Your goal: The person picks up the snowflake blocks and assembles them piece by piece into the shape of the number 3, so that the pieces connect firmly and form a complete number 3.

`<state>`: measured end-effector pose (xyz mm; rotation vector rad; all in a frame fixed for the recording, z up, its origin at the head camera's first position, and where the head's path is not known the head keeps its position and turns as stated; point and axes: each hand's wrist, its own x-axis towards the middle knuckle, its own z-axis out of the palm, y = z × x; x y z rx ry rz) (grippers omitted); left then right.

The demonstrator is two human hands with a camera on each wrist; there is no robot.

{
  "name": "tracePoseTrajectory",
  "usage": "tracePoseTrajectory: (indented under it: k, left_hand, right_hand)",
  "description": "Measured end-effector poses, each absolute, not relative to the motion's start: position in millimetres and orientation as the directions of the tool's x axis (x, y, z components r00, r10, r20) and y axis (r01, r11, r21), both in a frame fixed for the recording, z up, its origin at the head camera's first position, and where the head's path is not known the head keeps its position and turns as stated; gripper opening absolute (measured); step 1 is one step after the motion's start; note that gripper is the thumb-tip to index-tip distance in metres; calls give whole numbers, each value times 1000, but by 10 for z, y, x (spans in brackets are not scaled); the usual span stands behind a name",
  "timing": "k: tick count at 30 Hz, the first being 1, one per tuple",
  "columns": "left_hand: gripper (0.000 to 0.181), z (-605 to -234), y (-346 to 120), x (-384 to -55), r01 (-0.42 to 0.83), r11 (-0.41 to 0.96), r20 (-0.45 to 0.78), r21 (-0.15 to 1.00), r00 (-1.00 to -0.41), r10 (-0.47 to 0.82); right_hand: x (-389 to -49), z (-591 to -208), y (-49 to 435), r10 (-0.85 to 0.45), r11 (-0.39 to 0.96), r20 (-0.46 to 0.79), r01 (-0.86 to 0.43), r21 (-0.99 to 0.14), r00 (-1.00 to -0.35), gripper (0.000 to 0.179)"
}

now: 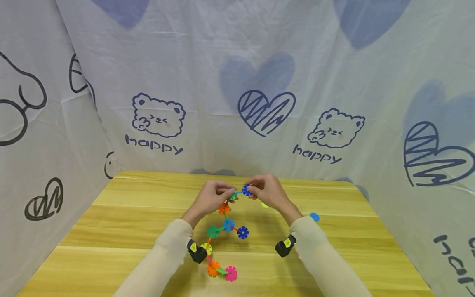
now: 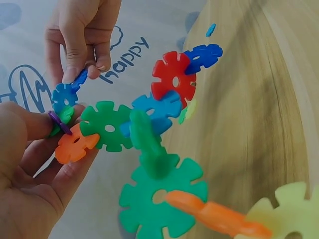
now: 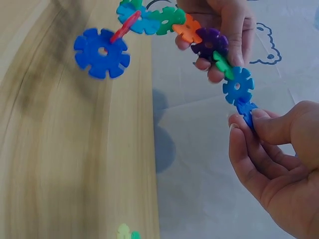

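Observation:
A chain of interlocked notched plastic snowflake discs in several colours hangs from my two raised hands. My left hand (image 1: pixel 212 199) pinches it near its upper end, at the green disc (image 3: pixel 223 65) beside a purple disc (image 3: pixel 211 44). Between finger and thumb, my right hand (image 1: pixel 270 192) holds the dark blue disc (image 3: pixel 246 112) at the chain's tip. That disc meets a light blue disc (image 3: pixel 238 85), which links across to the green one. Lower down, a red disc (image 2: pixel 174 79) and a blue disc (image 3: pixel 101 53) branch off sideways. My right fingers partly cover the dark blue disc.
On the wooden table (image 1: pixel 122 231), a loose blue disc (image 1: pixel 314 217) lies by my right forearm and a yellow-green one (image 1: pixel 265 205) below my right hand. The chain's lower end, with a pink disc (image 1: pixel 231 273), is nearer me. A printed cloth (image 1: pixel 208 123) stands behind.

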<state>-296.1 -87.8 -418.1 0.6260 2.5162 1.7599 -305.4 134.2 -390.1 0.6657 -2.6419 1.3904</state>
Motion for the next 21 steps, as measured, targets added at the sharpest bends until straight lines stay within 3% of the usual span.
tracePoseTrajectory:
  k: [21]
  left_hand:
    - [23,-4258,-914,-2982,282,261,212,923,-940,268]
  right_hand:
    - [-3014,-3980,1222,-296,438,279,-389,-810,-914,11]
